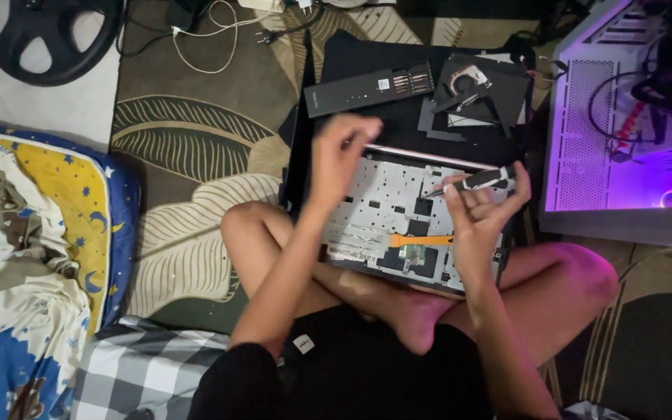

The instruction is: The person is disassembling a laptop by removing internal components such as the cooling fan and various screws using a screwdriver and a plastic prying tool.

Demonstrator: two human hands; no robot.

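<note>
An opened laptop chassis (386, 204) lies upside down across my crossed legs, its grey inner plate bare. My right hand (477, 206) is closed around a slim dark screwdriver (482, 180) held over the chassis' right side. My left hand (340, 154) hovers blurred above the chassis' upper left corner with loosely curled fingers; nothing shows in it. An orange pry tool (418, 240) rests on the chassis near a small green board (411, 252).
A long black bit case (369, 88) and removed black parts with a fan (476, 87) lie on a dark mat beyond the laptop. A purple-lit computer case (624, 124) stands at right. Bedding (25, 257) at left, steering wheel (48, 35) top left.
</note>
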